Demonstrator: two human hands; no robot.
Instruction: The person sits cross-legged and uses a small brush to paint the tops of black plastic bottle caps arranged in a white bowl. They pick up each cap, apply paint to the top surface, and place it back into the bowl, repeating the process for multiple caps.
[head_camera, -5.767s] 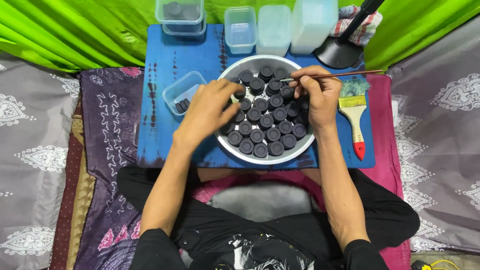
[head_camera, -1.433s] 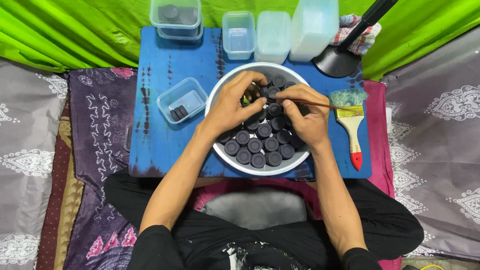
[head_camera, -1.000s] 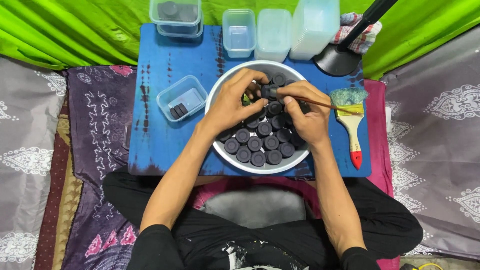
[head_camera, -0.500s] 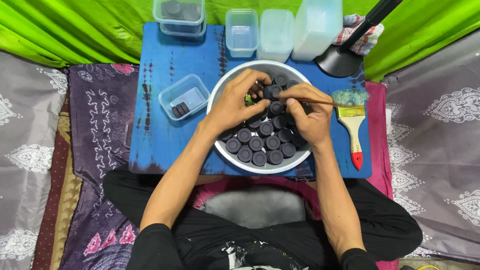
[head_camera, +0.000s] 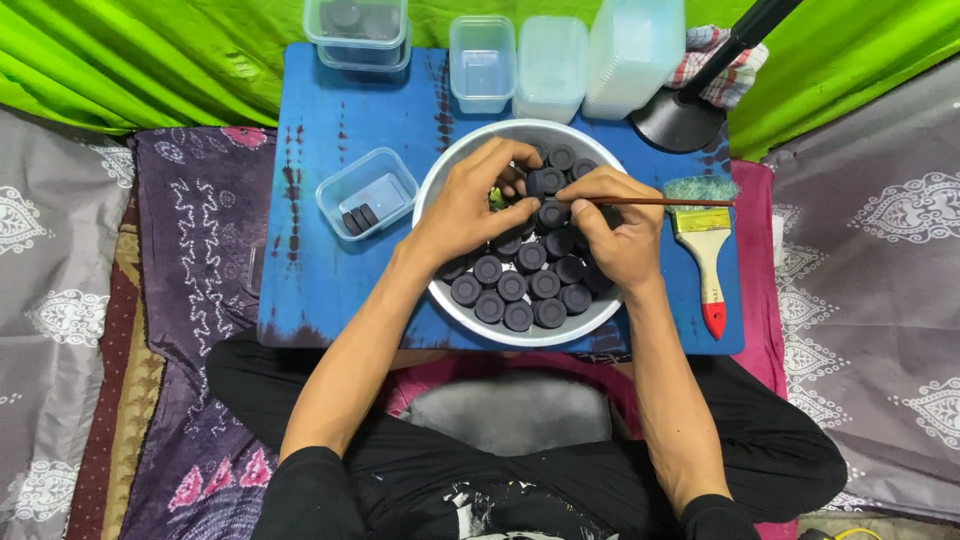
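A round metal bowl (head_camera: 452, 310) sits on a small blue table (head_camera: 310, 270) and holds several dark round discs (head_camera: 512, 286). My left hand (head_camera: 470, 205) reaches into the bowl's far side, its fingers pinching one dark disc (head_camera: 547, 183) near a small green bit. My right hand (head_camera: 620, 225) rests over the discs on the right side. It grips a thin brown stick (head_camera: 680, 202) that points right, and its fingertips touch the same disc.
A clear tub (head_camera: 368, 192) with dark pieces stands left of the bowl. More clear tubs (head_camera: 482, 60) line the table's far edge. A red-handled paintbrush (head_camera: 705, 255) lies at the right, and a black lamp base (head_camera: 680, 120) stands behind it. Green cloth hangs beyond.
Both hands have drawn together over the far side of the bowl and lifted one disc between the fingertips. The view has shifted slightly.
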